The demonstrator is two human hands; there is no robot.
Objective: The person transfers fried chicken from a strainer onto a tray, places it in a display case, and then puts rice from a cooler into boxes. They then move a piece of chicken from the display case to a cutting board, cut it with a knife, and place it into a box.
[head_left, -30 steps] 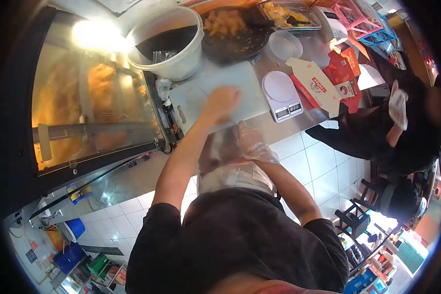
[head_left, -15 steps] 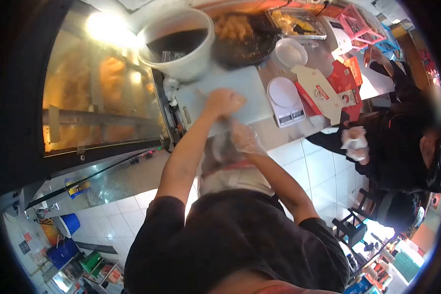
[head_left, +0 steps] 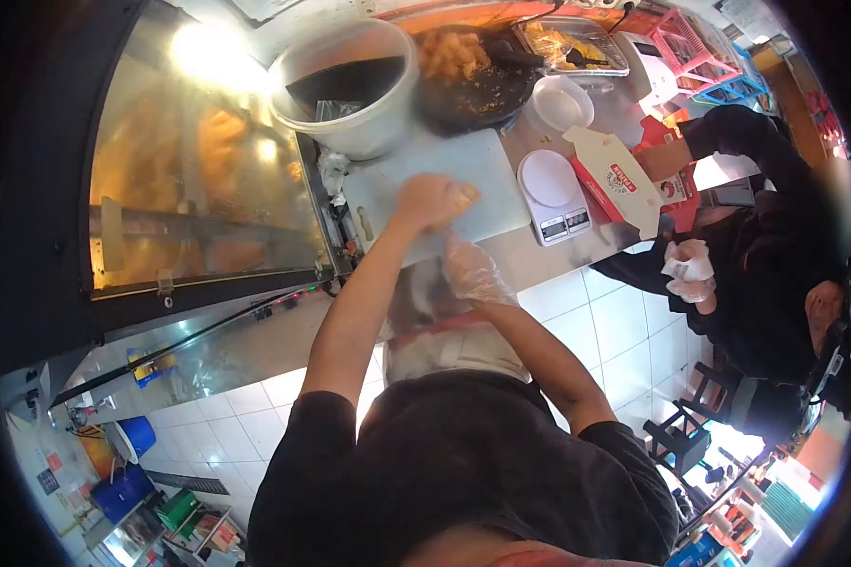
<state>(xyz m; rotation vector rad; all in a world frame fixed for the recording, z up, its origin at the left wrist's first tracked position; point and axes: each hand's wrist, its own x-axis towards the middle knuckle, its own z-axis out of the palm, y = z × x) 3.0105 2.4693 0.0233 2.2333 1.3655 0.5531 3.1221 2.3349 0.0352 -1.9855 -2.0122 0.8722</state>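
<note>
My left hand [head_left: 431,202], bare and blurred, is closed above the white cutting board [head_left: 494,163]. A yellowish patch shows at its fingertips, but I cannot make out what it holds. My right hand [head_left: 475,271] wears a clear plastic glove and is curled at the board's front edge, just below the left. Its fingers look pressed together, and anything inside them is hidden. Right of the board stands a white kitchen scale [head_left: 550,192].
Behind the board are a white bucket [head_left: 373,128], a dark pan with fried pieces [head_left: 459,109] and a white bowl [head_left: 563,102]. A lit glass cabinet [head_left: 199,189] borders the left. At right, a co-worker reaches over an open red-and-cream box [head_left: 619,184].
My left hand stays over the board with its fingers shifted slightly; the right stays near the edge. The co-worker's arm has moved in to the red box.
</note>
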